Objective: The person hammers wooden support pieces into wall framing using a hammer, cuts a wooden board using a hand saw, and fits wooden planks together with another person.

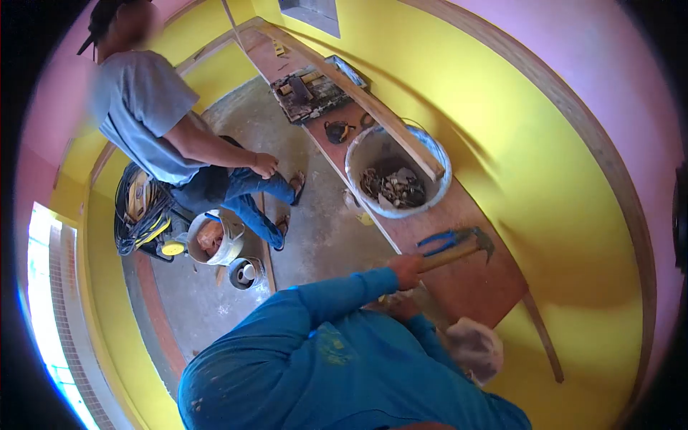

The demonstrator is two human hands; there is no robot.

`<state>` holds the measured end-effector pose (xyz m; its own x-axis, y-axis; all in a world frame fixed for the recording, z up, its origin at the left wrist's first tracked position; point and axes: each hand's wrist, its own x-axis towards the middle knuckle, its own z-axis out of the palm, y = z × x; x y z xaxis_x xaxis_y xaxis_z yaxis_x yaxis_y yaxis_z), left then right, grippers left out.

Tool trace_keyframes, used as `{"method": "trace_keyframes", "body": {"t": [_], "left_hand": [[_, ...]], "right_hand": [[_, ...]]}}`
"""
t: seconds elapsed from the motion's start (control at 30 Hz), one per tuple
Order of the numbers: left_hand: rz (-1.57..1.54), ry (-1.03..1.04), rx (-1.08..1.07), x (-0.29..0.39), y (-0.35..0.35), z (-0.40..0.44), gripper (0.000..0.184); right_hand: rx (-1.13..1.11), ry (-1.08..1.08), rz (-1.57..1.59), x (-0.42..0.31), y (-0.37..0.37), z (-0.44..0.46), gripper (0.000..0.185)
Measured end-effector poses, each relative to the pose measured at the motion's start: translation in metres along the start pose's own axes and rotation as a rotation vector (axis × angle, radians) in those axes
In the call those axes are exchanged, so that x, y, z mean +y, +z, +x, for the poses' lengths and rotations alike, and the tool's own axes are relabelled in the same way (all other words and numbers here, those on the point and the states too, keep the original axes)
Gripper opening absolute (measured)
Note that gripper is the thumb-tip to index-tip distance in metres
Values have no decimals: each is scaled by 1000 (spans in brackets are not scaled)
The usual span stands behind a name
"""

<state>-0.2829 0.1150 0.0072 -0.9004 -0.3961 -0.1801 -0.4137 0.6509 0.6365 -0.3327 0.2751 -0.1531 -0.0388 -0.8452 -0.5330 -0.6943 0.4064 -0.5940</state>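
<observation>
Yellow wall (573, 208) backs a long reddish-brown wooden bench (484, 287). Above it, the left hand (409, 271) is closed round a wooden-handled claw hammer (456, 254), its shaft pointing rightward, head farthest. Just below, the right hand (403, 307) is nearly hidden; its grip I cannot tell.

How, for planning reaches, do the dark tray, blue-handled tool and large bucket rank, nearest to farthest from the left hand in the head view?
1. Blue-handled tool, on the board beyond the left hand.
2. Large bucket, farther up the board.
3. Dark tray, toward the far end.
</observation>
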Motion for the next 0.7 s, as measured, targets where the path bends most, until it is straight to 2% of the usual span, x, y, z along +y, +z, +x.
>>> {"method": "trace_keyframes", "body": {"t": [0.03,0.1,0.2,0.3,0.4,0.5,0.57,0.63,0.67,0.7], "left_hand": [[-35,6,30,3,7,13,34],[-105,26,89,9,10,37,35],[-102,117,142,28,-3,48,40],[-57,150,-154,20,30,78,43],[104,308,-233,18,40,79,38],[-329,485,-75,-6,21,53,38],[-192,558,-78,-14,-52,7,42],[-118,474,-211,-61,-64,-20,46],[-119,350,-339,-106,-42,-29,49],[-167,198,-411,-136,-51,-46,53]], "right_hand": [[-19,165,39,-7,-10,-5,51],[-58,267,138,-37,-35,-27,52],[-77,250,296,-61,-56,-47,54],[-36,305,296,-44,-46,-57,53],[37,447,208,-14,-49,-90,51],[120,592,123,13,-66,-128,49],[181,695,48,27,-75,-154,48],[224,789,-33,35,-85,-179,47],[246,837,-76,37,-91,-193,47],[265,887,-112,38,-97,-208,46]]}}
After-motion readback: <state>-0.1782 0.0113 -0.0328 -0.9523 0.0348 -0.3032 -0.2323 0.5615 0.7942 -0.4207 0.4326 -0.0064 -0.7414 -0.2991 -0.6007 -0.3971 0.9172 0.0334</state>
